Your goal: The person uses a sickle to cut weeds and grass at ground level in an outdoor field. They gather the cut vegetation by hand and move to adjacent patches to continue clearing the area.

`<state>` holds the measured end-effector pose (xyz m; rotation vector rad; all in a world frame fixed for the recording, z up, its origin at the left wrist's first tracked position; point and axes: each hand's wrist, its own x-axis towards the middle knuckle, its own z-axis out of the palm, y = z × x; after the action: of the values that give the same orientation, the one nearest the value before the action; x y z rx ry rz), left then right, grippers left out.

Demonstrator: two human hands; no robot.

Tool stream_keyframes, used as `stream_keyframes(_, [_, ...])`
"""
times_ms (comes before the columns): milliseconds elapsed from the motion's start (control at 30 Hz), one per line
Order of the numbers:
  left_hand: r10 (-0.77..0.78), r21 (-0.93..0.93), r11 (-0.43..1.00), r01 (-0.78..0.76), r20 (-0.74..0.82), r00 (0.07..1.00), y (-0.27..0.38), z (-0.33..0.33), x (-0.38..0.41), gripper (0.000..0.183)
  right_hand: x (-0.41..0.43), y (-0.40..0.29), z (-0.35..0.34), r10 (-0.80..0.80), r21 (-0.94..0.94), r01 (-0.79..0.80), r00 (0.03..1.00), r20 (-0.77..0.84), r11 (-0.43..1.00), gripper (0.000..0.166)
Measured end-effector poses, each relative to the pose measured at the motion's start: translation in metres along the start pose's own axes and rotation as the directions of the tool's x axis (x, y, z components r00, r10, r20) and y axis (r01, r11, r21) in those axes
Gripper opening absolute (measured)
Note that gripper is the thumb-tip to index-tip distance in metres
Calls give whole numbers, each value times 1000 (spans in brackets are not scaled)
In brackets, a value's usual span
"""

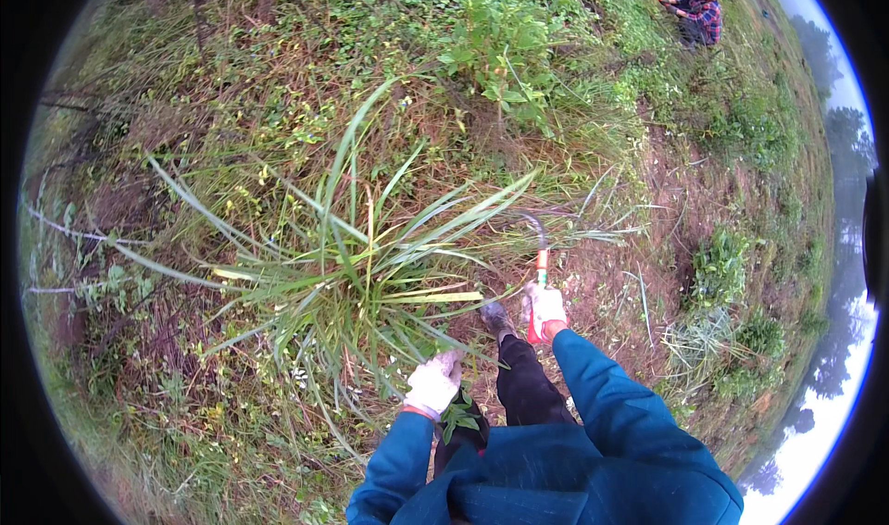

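My right hand (544, 305), in a white glove with a red cuff, is closed around the handle of a sickle (542, 264). The sickle's curved dark blade (535, 225) points away from me and hooks left beside grass blades. My left hand (434, 385), also gloved, is curled at the near edge of a large clump of long-bladed grass (347, 275). A leafy green stem (458, 417) sticks out from under the left fist, in front of my dark trousers; the fingers' grip is partly hidden.
One boot (496, 317) stands on bare reddish soil (604, 282) right of the clump. Cut grass (701, 341) lies in a heap farther right. A leafy shrub (503, 60) grows ahead, with dry dark branches (97, 296) on the left. Another person (701, 14) crouches upper right.
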<state>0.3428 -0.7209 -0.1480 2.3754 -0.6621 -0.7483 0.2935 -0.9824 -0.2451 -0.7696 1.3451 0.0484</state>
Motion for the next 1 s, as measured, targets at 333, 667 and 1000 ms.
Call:
stream_keyframes(333, [-96,-77,990,118,242,965,4,67,7,18,225,18,-81,-74,647,-37,987,143,762,19])
stream_keyframes(667, [-173,-155,969,191,128,977,19,76,96,31,98,-9,4,6,673,-232,948,319,702,9])
stream_keyframes(1000, [-284,88,958,274,145,948,75,54,227,101,-1,11,44,57,177,-76,992,112,981,13])
